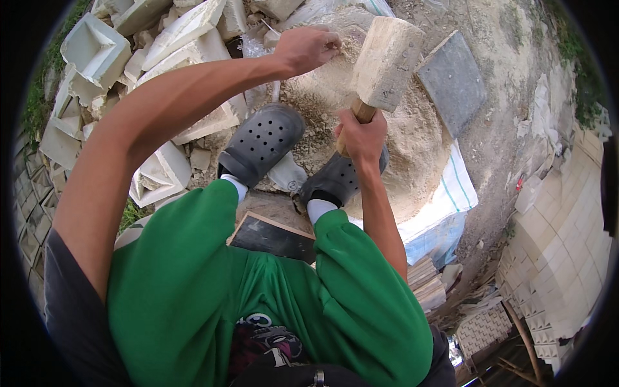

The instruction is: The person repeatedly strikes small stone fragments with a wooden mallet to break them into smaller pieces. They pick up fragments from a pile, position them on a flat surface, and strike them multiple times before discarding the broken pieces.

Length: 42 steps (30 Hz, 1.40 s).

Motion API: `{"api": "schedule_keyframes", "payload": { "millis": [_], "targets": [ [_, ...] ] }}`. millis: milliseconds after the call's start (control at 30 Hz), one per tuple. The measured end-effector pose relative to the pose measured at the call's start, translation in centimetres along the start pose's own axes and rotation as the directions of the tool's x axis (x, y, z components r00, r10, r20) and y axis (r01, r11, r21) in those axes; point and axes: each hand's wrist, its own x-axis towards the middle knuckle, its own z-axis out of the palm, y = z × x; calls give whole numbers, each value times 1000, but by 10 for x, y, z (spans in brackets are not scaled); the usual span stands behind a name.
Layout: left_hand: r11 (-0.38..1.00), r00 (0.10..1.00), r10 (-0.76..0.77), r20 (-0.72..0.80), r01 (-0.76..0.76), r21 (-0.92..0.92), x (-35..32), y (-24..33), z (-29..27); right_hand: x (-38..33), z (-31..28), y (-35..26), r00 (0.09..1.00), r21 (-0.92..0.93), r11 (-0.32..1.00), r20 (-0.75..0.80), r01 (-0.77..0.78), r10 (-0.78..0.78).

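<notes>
My right hand (365, 137) is wrapped round the short wooden handle of a mallet (387, 63). Its thick, pale, dusty head points away from me, raised above a heap of crushed pale powder (412, 148). Across at the far edge of the heap is my left hand (307, 50), its fingers curled together beside pale crumbs. Whatever those fingers may hold is hidden. Powder and crumbs spread over a white woven sack (454, 184) with blue stripes. My feet, in dark grey clogs (262, 143), are planted at the near side of the heap.
Broken white moulded blocks (97, 51) pile up at the left and far left. A flat grey slab (452, 82) lies right of the heap. Near my feet is a dark wood-edged board (271, 237). Pale patterned tiles (554, 238) stand at the right.
</notes>
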Motion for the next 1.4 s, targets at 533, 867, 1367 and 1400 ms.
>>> {"api": "schedule_keyframes", "payload": {
  "millis": [533, 867, 1367, 1400],
  "targets": [
    [999, 999, 35, -1, -35, 21, -4, -11, -4, 3, -5, -6, 998, -185, 981, 20, 64, -61],
    [999, 999, 31, -6, -32, -18, -1, -2, 0, 8, -9, -1, 995, -182, 979, 27, -90, 97],
    [999, 997, -23, -68, 21, -39, -4, -8, 1, 15, 0, 6, 999, -329, 944, 29, -29, 40],
    [999, 997, -7, -80, 4, -32, -6, -13, 1, 13, 0, -5, 997, -306, 951, 40, -50, 65]
  ]
}}
